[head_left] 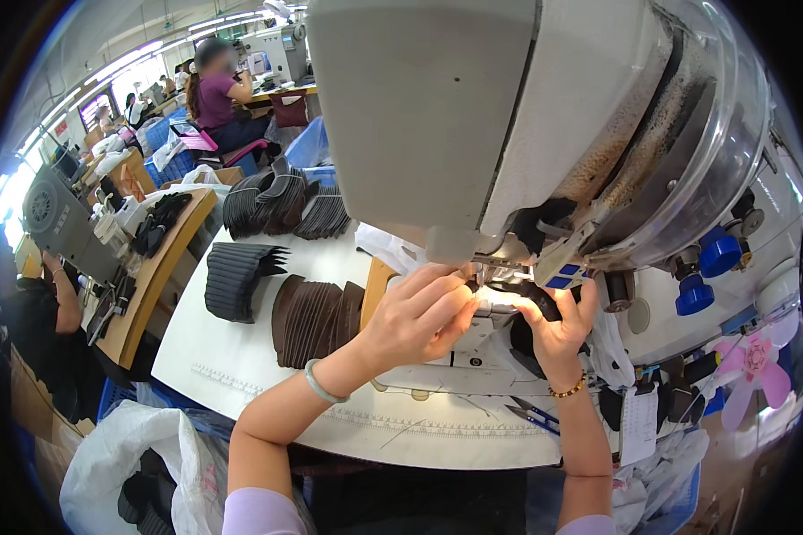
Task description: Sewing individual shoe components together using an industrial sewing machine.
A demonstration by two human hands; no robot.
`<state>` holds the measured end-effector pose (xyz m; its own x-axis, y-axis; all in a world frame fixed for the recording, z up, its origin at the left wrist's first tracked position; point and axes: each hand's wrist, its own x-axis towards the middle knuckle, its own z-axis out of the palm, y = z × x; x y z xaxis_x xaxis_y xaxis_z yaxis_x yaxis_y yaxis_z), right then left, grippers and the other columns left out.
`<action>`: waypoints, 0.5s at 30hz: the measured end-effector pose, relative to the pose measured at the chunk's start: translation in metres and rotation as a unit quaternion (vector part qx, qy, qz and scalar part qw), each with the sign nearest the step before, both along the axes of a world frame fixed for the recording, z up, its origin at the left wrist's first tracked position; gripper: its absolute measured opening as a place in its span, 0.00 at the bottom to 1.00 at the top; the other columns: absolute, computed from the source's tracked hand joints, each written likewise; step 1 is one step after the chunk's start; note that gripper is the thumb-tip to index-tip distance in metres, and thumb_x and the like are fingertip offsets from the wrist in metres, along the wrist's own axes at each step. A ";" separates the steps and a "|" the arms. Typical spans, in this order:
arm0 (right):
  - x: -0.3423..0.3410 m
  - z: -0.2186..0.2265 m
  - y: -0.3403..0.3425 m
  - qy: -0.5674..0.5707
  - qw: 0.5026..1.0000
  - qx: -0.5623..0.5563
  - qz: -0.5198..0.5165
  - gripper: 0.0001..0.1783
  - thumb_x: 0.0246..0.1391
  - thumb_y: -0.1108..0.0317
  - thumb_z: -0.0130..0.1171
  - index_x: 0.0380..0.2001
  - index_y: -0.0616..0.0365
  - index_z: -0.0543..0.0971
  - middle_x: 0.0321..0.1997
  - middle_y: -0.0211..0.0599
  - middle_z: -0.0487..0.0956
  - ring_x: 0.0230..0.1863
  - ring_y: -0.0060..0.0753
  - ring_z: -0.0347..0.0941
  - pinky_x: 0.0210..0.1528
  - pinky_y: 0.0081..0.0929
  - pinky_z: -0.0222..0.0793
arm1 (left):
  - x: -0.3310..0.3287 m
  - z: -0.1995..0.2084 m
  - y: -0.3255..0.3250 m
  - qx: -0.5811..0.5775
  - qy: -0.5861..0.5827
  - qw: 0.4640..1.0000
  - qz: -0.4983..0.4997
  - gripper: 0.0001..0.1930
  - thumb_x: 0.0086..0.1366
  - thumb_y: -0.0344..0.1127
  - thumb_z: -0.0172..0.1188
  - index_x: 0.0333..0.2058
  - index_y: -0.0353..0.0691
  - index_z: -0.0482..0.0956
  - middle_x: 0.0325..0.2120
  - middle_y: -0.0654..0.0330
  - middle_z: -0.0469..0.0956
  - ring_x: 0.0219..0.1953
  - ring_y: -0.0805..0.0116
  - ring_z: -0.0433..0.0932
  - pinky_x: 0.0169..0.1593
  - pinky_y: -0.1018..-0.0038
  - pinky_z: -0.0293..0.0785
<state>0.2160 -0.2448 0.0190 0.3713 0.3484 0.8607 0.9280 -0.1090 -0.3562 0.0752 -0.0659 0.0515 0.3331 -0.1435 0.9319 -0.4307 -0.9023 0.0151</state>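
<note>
A sewing machine (419,107) fills the upper middle, its lamp lighting the needle area (500,283). My left hand (419,316) is closed in a pinch just left of the presser foot; what its fingertips hold is too small to make out. My right hand (559,332) is to the right of the needle area, thumb and fingers around a black curved piece (533,296) of fabric or leather. Part of that piece hides behind my fingers and the machine. Stacks of dark pleated-looking pieces lie left of my left hand: brown ones (317,321) nearest, black ones (236,281) beyond.
More dark stacks (281,201) lie at the table's far edge. Blue-handled thread snips (533,416) rest near its front edge. A pink toy fan (754,361) and blue knobs (718,252) are at right. A white sack (134,464) stands lower left. Other people work beyond.
</note>
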 end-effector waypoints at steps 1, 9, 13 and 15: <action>0.000 0.004 -0.002 -0.070 0.997 -0.017 -0.029 0.34 0.38 0.54 0.77 0.43 0.64 0.74 0.53 0.41 0.64 0.54 0.43 0.60 0.57 0.37 0.57 | 0.001 0.000 0.000 0.012 -0.012 1.000 -0.006 0.11 0.51 0.23 0.66 0.33 0.32 0.73 0.33 0.53 0.77 0.35 0.53 0.78 0.37 0.67 0.77; -0.013 -0.001 -0.005 0.168 0.978 0.121 0.014 0.20 0.48 0.77 0.62 0.47 0.68 0.75 0.59 0.43 0.66 0.60 0.43 0.63 0.64 0.35 0.57 | 0.001 -0.003 0.005 0.017 -0.015 1.000 -0.004 0.10 0.52 0.23 0.65 0.32 0.33 0.73 0.33 0.54 0.77 0.38 0.53 0.79 0.40 0.65 0.78; -0.003 0.034 -0.030 0.556 0.760 0.228 0.247 0.26 0.50 0.79 0.57 0.55 0.68 0.67 0.52 0.39 0.72 0.52 0.31 0.72 0.56 0.27 0.68 | 0.003 -0.013 0.005 0.001 -0.013 1.000 0.009 0.11 0.54 0.26 0.66 0.36 0.35 0.76 0.37 0.52 0.80 0.43 0.51 0.81 0.49 0.64 0.79; -0.024 0.052 -0.031 0.624 0.722 0.129 0.270 0.21 0.51 0.75 0.59 0.50 0.66 0.72 0.45 0.36 0.77 0.43 0.28 0.77 0.46 0.25 0.74 | -0.002 -0.011 0.003 -0.013 0.001 1.000 0.020 0.12 0.54 0.27 0.66 0.37 0.35 0.76 0.39 0.51 0.80 0.45 0.52 0.80 0.50 0.64 0.78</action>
<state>0.1919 -0.2756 0.0713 0.7837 0.6202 0.0345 -0.2517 0.3677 -0.8952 0.0732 -0.0624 0.0408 0.3402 -0.1057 0.9344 -0.3941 -0.9182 0.0396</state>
